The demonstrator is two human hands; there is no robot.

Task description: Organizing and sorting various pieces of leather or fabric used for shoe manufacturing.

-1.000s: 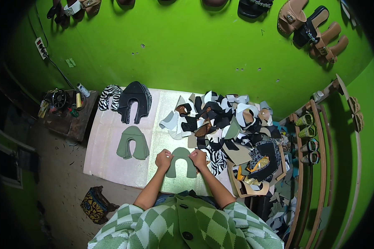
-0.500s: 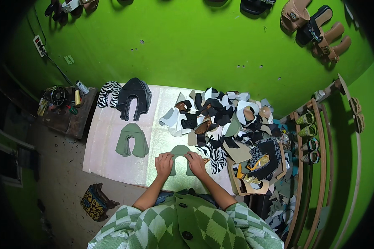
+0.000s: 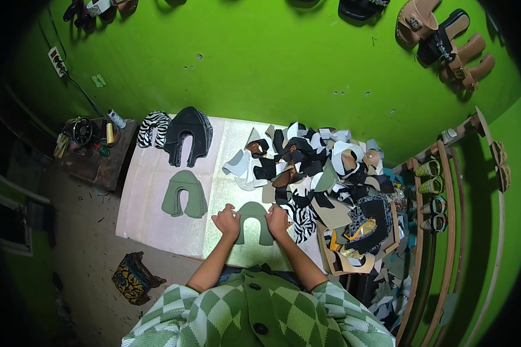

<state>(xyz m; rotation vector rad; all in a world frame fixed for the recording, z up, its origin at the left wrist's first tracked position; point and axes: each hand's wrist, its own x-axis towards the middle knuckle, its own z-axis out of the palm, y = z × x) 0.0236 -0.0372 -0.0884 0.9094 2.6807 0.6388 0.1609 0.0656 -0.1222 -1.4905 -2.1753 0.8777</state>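
Two checked sleeves and a buttoned front fill the lower edge, which cuts them off. Beyond them, bare forearms reach over the pale surface. The left hand and the right hand flank a green arch, which lies near the surface's close edge, its opening toward the wearer. Each grip is narrow, closed on one upper side of the arch; the fingertips are too small to make out fully, and the thumbs partly hide that edge.

Just right of the right hand, a zebra scrap lies partly under other pieces. Beside it, a cardboard tray holds black and gold pieces, their shapes hard to tell apart. Left of the hands, well apart, sits a green stack; its lower layers show only as edges.

Farther back, a black stack overlaps a zebra stack, hiding its right side. To the right, a heap of scraps covers the surface, most pieces half buried.

Against the green wall, sandals hang at the top, several cut off by the frame. Dark corners swallow the rest.
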